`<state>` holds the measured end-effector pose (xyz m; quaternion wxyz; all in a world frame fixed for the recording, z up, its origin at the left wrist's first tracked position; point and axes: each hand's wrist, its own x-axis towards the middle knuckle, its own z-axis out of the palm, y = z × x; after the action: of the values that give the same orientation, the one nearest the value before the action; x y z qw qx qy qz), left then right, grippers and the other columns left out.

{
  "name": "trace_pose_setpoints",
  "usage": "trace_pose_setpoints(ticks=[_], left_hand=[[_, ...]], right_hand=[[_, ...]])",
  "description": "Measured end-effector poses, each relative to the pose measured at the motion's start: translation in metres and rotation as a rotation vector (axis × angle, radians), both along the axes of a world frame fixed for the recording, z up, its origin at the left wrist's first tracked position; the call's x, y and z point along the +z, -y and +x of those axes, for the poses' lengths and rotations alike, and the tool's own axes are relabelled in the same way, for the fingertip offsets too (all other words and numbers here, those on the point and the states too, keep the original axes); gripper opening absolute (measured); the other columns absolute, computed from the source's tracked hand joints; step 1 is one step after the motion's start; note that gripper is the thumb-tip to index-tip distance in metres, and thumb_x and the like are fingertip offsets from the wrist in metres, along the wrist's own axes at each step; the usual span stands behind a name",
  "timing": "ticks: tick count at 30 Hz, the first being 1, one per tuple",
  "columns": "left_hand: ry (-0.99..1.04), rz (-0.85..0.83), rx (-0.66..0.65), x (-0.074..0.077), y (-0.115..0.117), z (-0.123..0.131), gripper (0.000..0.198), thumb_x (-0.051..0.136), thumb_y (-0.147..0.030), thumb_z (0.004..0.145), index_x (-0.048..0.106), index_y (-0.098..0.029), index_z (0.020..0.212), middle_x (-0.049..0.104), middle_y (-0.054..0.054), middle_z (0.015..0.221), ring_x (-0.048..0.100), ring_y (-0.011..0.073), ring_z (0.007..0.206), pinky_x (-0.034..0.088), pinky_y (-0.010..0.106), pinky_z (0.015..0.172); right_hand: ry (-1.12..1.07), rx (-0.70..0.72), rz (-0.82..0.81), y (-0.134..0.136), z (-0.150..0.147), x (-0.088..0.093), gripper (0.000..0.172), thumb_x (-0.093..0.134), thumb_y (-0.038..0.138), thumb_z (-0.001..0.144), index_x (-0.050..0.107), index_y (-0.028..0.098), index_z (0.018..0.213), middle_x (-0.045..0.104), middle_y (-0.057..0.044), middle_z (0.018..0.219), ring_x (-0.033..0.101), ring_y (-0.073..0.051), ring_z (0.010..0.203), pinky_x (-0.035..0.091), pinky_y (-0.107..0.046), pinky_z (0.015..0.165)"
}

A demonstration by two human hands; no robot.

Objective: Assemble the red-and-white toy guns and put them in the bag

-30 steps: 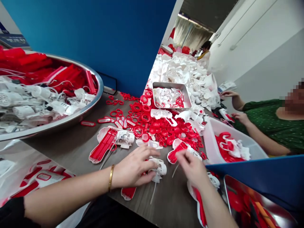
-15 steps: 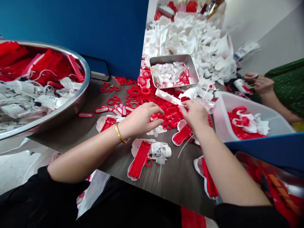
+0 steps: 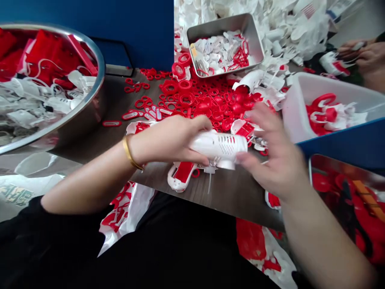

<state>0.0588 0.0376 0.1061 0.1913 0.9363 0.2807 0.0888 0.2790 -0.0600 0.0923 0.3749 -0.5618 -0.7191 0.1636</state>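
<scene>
Our left hand (image 3: 168, 140) is closed around a white shell (image 3: 219, 145), a plastic tube with small slots in it. The fingers wrap over the top and the thumb is under it. The shell is up in the air over the table (image 3: 240, 204), right in front of us. Our right hand (image 3: 275, 154) is blurry. Its fingers are spread, and they are at the far end of the shell. We cannot tell if they are gripping it. A gold bangle (image 3: 129, 153) sits on our left wrist.

Just under the shell lies a red and white piece (image 3: 181, 176). At 12 o'clock there is a big pile of red rings (image 3: 187, 99) on the table. Behind them, at 1 o'clock, is a metal tray (image 3: 255, 40) full of white scraps and red bits. At 10 o'clock is a steel bowl (image 3: 100, 68) with red pieces and white parts in it. At 2 o'clock a white bin (image 3: 300, 92) holds red rings and white scraps. Past it, another person's hand (image 3: 368, 56) is near a small white and red piece (image 3: 332, 63).
</scene>
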Motion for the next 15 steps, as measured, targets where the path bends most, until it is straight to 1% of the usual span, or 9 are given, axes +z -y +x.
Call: trace_pose_setpoints(ticks=[1, 2, 3, 4, 5, 8, 10, 15], left_hand=[[-0.099, 0.044, -0.018, -0.002, 0.006, -0.002, 0.062, 0.071, -0.057, 0.071, 0.054, -0.015, 0.114, 0.068, 0.008, 0.091, 0.068, 0.0258, 0.08, 0.049, 0.032, 0.07], [-0.17, 0.082, -0.026, -0.007, 0.012, -0.002, 0.061, 0.071, -0.056, 0.072, 0.055, -0.014, 0.112, 0.068, 0.01, 0.091, 0.068, 0.0269, 0.081, 0.049, 0.033, 0.069], [-0.214, 0.106, -0.026, -0.014, 0.018, -0.002, 0.059, 0.07, -0.056, 0.073, 0.055, -0.013, 0.111, 0.068, 0.011, 0.091, 0.067, 0.028, 0.083, 0.049, 0.034, 0.07], [-0.238, 0.116, -0.027, -0.022, 0.022, -0.001, 0.059, 0.07, -0.056, 0.074, 0.055, -0.012, 0.11, 0.068, 0.012, 0.094, 0.067, 0.0288, 0.086, 0.049, 0.034, 0.072], [-0.249, 0.115, -0.022, -0.03, 0.026, 0.0, 0.059, 0.069, -0.056, 0.075, 0.055, -0.011, 0.111, 0.068, 0.013, 0.096, 0.066, 0.0292, 0.09, 0.049, 0.034, 0.074], [-0.259, 0.092, 0.015, -0.047, 0.029, 0.002, 0.06, 0.067, -0.056, 0.077, 0.053, -0.011, 0.115, 0.067, 0.014, 0.104, 0.064, 0.0293, 0.099, 0.048, 0.035, 0.081], [-0.265, 0.077, 0.026, -0.051, 0.028, 0.002, 0.062, 0.066, -0.056, 0.078, 0.052, -0.011, 0.118, 0.067, 0.015, 0.107, 0.064, 0.0293, 0.099, 0.048, 0.035, 0.081], [-0.3, 0.087, 0.028, -0.049, 0.024, 0.0, 0.065, 0.062, -0.057, 0.08, 0.048, -0.01, 0.123, 0.067, 0.015, 0.106, 0.066, 0.0304, 0.095, 0.049, 0.036, 0.076]], right_hand=[[0.098, 0.099, -0.092, -0.004, 0.002, -0.004, 0.053, 0.064, 0.037, 0.082, 0.053, 0.023, 0.132, 0.052, -0.008, 0.141, 0.05, -0.027, 0.128, 0.046, -0.046, 0.102], [0.162, 0.185, -0.195, -0.008, 0.002, -0.01, 0.051, 0.064, 0.036, 0.083, 0.055, 0.021, 0.131, 0.056, -0.009, 0.137, 0.053, -0.027, 0.125, 0.046, -0.045, 0.102], [0.189, 0.237, -0.262, -0.011, 0.002, -0.018, 0.048, 0.063, 0.034, 0.083, 0.058, 0.019, 0.129, 0.061, -0.009, 0.13, 0.058, -0.026, 0.119, 0.048, -0.044, 0.101], [0.206, 0.258, -0.303, -0.013, 0.0, -0.025, 0.045, 0.061, 0.033, 0.085, 0.059, 0.018, 0.127, 0.064, -0.009, 0.126, 0.061, -0.025, 0.115, 0.049, -0.042, 0.1], [0.219, 0.259, -0.311, -0.015, -0.001, -0.032, 0.045, 0.061, 0.032, 0.085, 0.06, 0.016, 0.126, 0.065, -0.01, 0.124, 0.062, -0.025, 0.113, 0.049, -0.042, 0.1], [0.243, 0.255, -0.284, -0.017, -0.005, -0.046, 0.046, 0.062, 0.032, 0.084, 0.06, 0.015, 0.126, 0.064, -0.01, 0.127, 0.06, -0.026, 0.116, 0.047, -0.043, 0.102], [0.234, 0.248, -0.293, -0.017, -0.005, -0.049, 0.047, 0.061, 0.032, 0.085, 0.059, 0.015, 0.128, 0.063, -0.01, 0.128, 0.06, -0.025, 0.116, 0.047, -0.042, 0.102], [0.233, 0.234, -0.323, -0.02, -0.006, -0.046, 0.047, 0.06, 0.033, 0.086, 0.058, 0.014, 0.129, 0.064, -0.009, 0.127, 0.061, -0.024, 0.115, 0.048, -0.04, 0.101]])
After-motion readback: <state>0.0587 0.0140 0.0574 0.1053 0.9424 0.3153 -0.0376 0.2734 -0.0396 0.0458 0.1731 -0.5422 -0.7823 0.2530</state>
